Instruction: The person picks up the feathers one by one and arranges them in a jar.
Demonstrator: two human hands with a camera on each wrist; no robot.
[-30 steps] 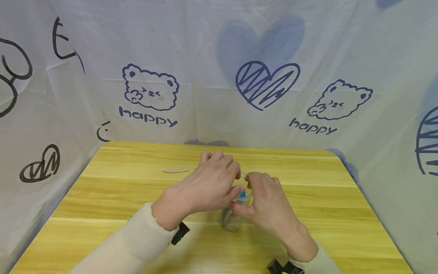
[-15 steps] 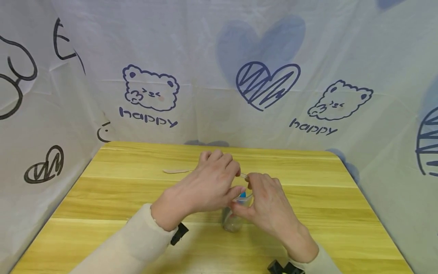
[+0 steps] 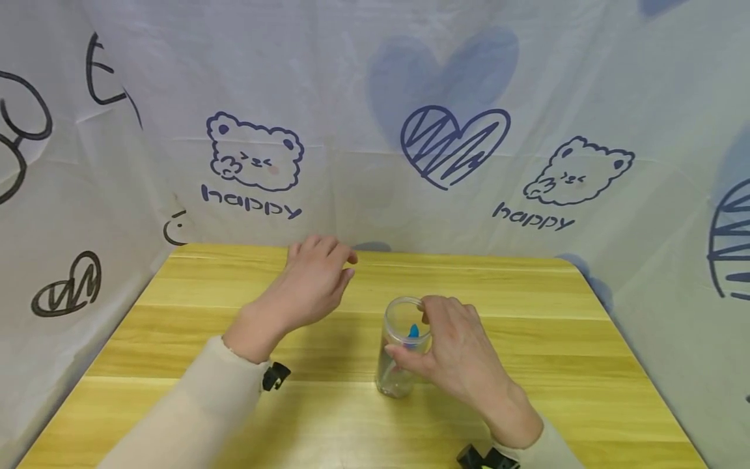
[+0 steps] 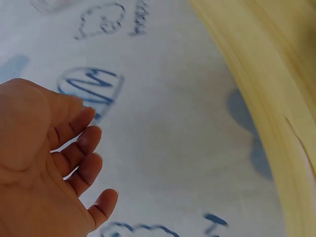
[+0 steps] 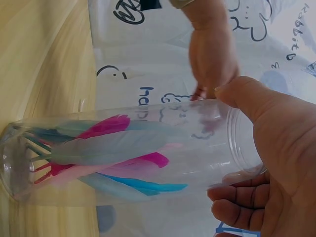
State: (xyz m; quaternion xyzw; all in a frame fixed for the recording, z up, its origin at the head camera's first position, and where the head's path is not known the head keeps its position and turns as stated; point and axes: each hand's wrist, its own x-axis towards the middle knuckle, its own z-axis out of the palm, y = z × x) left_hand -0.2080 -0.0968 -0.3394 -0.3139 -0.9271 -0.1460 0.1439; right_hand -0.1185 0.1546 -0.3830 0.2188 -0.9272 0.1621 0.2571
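Observation:
A tall clear plastic jar [image 3: 394, 378] stands upright on the wooden table, its top uncovered. My right hand [image 3: 459, 345] grips it near the rim, thumb on the near side and fingers on the far side. Inside lean several feathers: pale ones [image 5: 113, 148], magenta ones [image 5: 106, 127] and a blue one [image 5: 153, 187], whose tip shows near the rim in the head view. To the left of the jar, my left hand [image 3: 310, 280] is raised over the back of the table. Its fingers are loosely bent, and in the left wrist view the hand [image 4: 44, 143] holds nothing.
Wood-grain table [image 3: 527, 391] spreads around both hands. White cloth [image 3: 363, 195] printed with bears and hearts hangs behind its back edge and at both sides. Black wrist-worn mounts [image 3: 277, 376] sit at the sleeves.
My left hand has left the jar's mouth and moved left and back, now covering where a pale feather lay on the table. The right hand keeps its grip on the jar.

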